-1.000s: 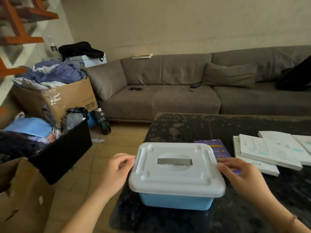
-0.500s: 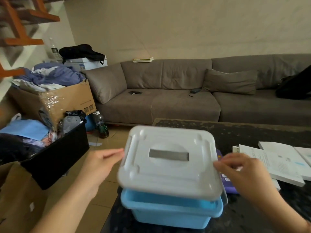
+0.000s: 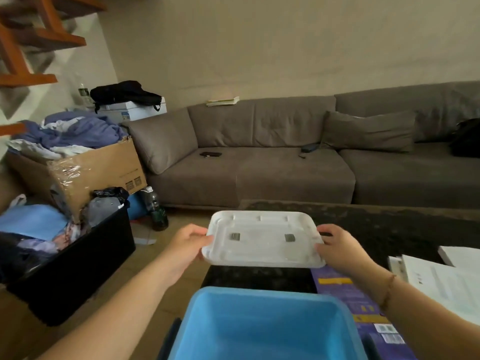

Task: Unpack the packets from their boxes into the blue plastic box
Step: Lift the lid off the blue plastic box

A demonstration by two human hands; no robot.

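Note:
The blue plastic box (image 3: 267, 331) stands uncovered at the near edge of the dark table, and nothing shows inside it. Its white lid (image 3: 263, 239) is held in the air beyond the box, turned so that its underside faces me. My left hand (image 3: 188, 246) grips the lid's left edge and my right hand (image 3: 340, 249) grips its right edge. A purple packet box (image 3: 361, 305) lies flat on the table just right of the blue box, partly under my right forearm.
White boxes and papers (image 3: 446, 276) lie on the dark table (image 3: 389, 224) at the right. A black bin (image 3: 75, 258) and a cardboard box of clothes (image 3: 98, 172) stand on the floor at left, with a bottle (image 3: 155, 209) beside them. A grey sofa (image 3: 285, 165) runs behind.
Both hands lifted the white lid off the blue box, carried it away from me and flipped it underside up. The box's inside now shows.

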